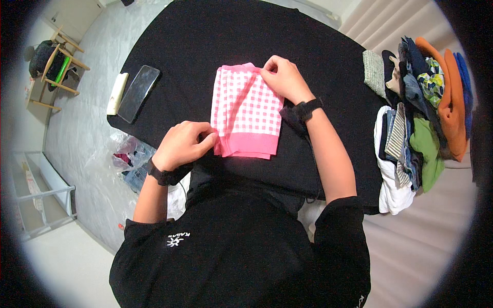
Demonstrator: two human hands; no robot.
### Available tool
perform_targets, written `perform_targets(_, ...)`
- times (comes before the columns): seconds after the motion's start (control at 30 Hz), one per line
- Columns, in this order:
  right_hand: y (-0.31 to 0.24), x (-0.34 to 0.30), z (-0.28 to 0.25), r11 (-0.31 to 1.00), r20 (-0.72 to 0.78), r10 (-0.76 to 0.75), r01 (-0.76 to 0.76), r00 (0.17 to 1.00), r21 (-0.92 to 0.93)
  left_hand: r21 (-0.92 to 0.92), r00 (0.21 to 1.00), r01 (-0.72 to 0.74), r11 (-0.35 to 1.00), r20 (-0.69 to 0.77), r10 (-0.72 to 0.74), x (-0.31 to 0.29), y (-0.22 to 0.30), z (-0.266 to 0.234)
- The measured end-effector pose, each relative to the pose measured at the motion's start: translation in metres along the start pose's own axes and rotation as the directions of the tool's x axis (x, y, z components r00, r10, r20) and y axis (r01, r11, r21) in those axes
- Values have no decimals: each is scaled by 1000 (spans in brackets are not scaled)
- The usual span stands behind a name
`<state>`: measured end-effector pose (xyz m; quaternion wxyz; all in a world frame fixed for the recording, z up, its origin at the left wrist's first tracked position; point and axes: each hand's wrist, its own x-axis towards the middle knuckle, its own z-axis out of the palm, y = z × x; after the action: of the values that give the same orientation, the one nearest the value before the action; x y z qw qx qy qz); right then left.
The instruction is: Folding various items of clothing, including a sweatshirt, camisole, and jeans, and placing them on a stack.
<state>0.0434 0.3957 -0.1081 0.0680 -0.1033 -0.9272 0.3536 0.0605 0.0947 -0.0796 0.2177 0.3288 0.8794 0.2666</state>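
A pink and white checked knit garment (251, 102) with plain pink bands lies folded into a rough rectangle on the black-covered table (190, 41). A diagonal crease or shadow runs across its upper part. My left hand (186, 145) is closed at its lower left edge, thumb and fingertips pinching the cloth. At the upper right corner, my right hand (285, 79) pinches the pink band between thumb and forefinger. Both wrists wear black straps.
A dark phone (138, 94) and a pale slim object (117, 94) lie at the table's left edge. Folded clothes (405, 138) are stacked along the right edge. A clear plastic bag of clothes (128, 159) sits below left. A chair (59, 66) stands far left.
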Motion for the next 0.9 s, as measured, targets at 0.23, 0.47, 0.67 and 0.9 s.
perform_targets(0.23,-25,-7,8,933,24,-330,330,944,-146,42,987,86,995,-138,-79,15,11,10)
perform_targets(0.47,-47,-2,32,863,189,-419,455,888,-221,172,993,110,979,18,-115,3,20,14)
perform_targets(0.67,-46,6,44,843,204,-442,482,874,-240,62,980,173,983,93,-178,-5,9,6)
perform_targets(0.9,-44,16,57,900,80,-377,386,923,-204,117,972,150,982,166,-168,-5,0,5)
